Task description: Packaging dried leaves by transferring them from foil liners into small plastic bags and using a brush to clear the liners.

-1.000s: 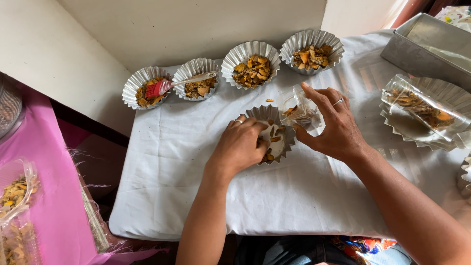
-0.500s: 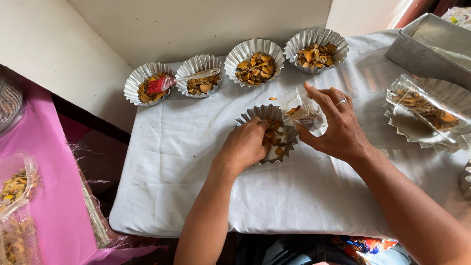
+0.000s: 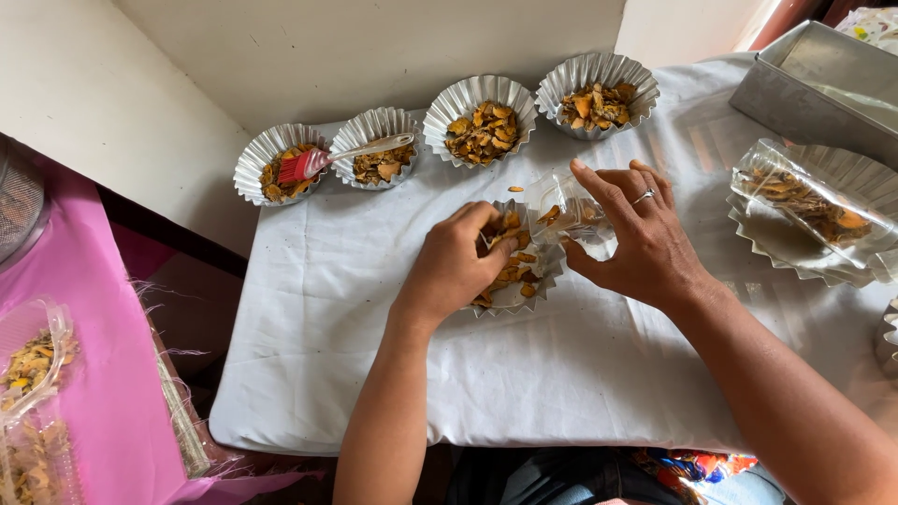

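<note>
Fluted foil cup (image 3: 513, 271) near the bench's (image 3: 580, 374) middle, part full of yellow-orange chips (image 3: 510, 266). Left hand (image 3: 454, 266) curled narrow over the cup, fingertips pinched on chips. Right hand (image 3: 636, 234) just beside it, closed around a small clear bag (image 3: 566, 210) with its mouth tipped toward the cup.

Best handled, by the look of it, with the bag mouth kept low and close over the cup, small pinches only, the cup steadied by the left wrist against tipping on the soft white cloth (image 3: 374, 309).

Four more foil cups (image 3: 482, 117) in a row along the far edge, against the wall; a red brush (image 3: 323, 161) laid across the two leftmost. A large foil dish (image 3: 814, 220) with a filled bag toward the right edge, a metal tin (image 3: 823, 84) at the far right corner. Open cloth along the near edge and toward the left edge: room there for elbows. Tight going toward the far row and the dish.
</note>
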